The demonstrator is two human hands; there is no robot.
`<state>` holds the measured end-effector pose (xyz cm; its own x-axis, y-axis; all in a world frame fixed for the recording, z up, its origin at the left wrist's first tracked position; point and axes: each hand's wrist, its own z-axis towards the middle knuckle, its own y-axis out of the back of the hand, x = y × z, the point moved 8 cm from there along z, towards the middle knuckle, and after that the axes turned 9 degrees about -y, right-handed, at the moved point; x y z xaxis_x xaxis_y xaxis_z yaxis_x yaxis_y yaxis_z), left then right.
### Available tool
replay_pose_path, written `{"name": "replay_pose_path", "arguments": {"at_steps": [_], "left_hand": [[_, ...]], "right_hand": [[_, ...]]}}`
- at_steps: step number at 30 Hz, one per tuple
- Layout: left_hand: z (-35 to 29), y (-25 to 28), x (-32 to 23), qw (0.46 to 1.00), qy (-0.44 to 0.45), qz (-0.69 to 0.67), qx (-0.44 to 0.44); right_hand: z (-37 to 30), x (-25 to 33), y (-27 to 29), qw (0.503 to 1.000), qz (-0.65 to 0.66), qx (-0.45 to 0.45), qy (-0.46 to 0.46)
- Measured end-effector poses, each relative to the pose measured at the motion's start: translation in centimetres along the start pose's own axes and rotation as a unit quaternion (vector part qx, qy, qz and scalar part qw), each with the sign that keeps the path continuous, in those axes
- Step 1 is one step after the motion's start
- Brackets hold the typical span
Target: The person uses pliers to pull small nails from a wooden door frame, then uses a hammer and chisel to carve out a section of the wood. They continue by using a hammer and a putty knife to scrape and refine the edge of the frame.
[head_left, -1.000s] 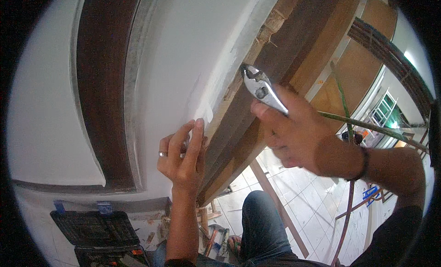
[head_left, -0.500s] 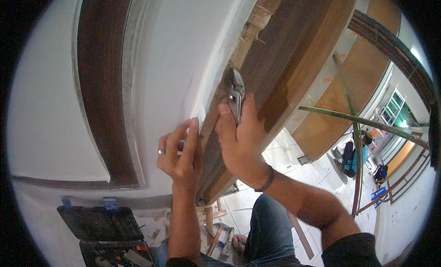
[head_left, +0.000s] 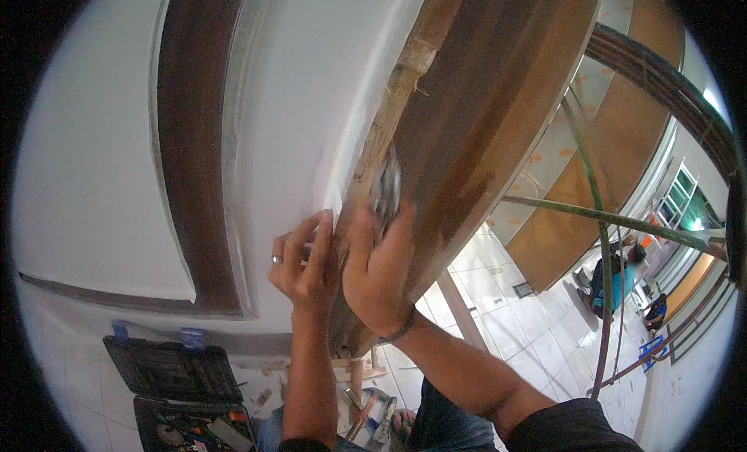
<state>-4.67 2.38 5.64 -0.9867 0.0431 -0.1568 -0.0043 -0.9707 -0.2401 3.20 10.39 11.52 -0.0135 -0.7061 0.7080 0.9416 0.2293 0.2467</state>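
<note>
My right hand (head_left: 379, 277) is closed around a pair of metal pliers (head_left: 387, 189), smeared by motion. Their jaws point up along a rough, bare wood strip (head_left: 394, 98) between the white wall and a dark brown wooden frame (head_left: 459, 86). Close by on the left, my left hand (head_left: 302, 265) has bent fingers, with a ring on one. Its fingertips press together at the white wall's edge (head_left: 336, 191), and whatever they may hold is hidden.
Below left lies an opened black toolbox (head_left: 175, 370) with assorted tools. Green and brown scaffold poles (head_left: 603, 215) cross at the right. Beyond them, a person in blue (head_left: 611, 281) crouches on the tiled floor. Wood scraps and a hammer (head_left: 362, 417) lie by my feet.
My right hand has moved down and left with the pliers, nearer to my left hand. My left hand stays at the wall edge. The view has shifted slightly.
</note>
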Motion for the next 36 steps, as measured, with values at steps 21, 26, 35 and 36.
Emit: {"name": "replay_pose_path", "arguments": {"at_steps": [21, 26, 35, 36], "left_hand": [[-1.8, 1.6, 1.9, 0.732, 0.466, -0.479, 0.135], [-0.3, 3.6, 3.4, 0.741, 0.417, -0.525, 0.020], [1.9, 4.0, 3.9, 0.856, 0.347, -0.382, 0.020], [2.0, 3.9, 3.9, 0.856, 0.348, -0.383, 0.021]], "right_hand": [[-10.9, -5.7, -0.3, 0.824, 0.118, 0.452, -0.321], [-13.2, -4.4, 0.4, 0.688, 0.252, 0.540, -0.415], [-5.4, -2.7, 5.0, 0.761, 0.158, 0.430, -0.459], [-5.2, -2.2, 5.0, 0.759, 0.149, 0.437, -0.459]]}}
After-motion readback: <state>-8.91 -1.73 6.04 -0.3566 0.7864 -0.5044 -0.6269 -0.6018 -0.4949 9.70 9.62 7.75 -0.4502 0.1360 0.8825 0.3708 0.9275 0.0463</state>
